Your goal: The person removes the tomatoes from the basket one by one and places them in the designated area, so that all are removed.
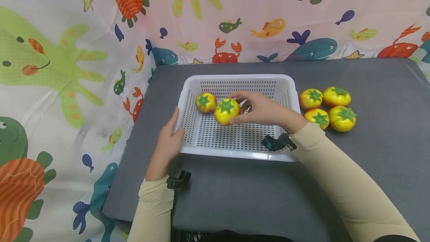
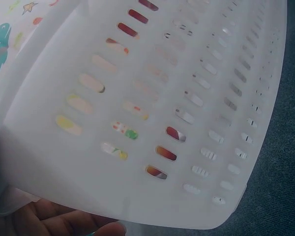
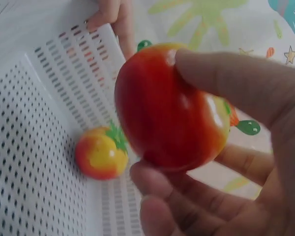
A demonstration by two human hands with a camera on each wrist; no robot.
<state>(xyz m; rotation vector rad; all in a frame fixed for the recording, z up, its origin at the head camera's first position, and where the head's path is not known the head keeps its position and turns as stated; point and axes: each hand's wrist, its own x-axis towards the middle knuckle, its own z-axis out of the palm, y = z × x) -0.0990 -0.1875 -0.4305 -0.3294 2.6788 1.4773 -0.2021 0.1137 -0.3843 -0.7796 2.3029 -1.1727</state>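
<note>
My right hand (image 1: pixel 260 110) grips a yellow and red toy tomato (image 1: pixel 226 112) with a green star-shaped top, over the inside of a white plastic basket (image 1: pixel 236 154). In the right wrist view the held tomato (image 3: pixel 162 113) shows its red underside between thumb and fingers. Another such tomato (image 1: pixel 205 102) lies in the basket by its left wall. At the basket's left rim, my left hand (image 1: pixel 169 141) holds on with thumb and fingers. The left wrist view shows the slotted basket wall (image 2: pixel 88 162) close up, with the fingers (image 2: pixel 64 220) under its edge.
Right of the basket, several more toy tomatoes (image 1: pixel 337 96) sit grouped on the grey tabletop (image 1: pixel 379 152). A curtain (image 1: pixel 201 29) printed with sea animals hangs behind and to the left. Each wrist wears a dark strap.
</note>
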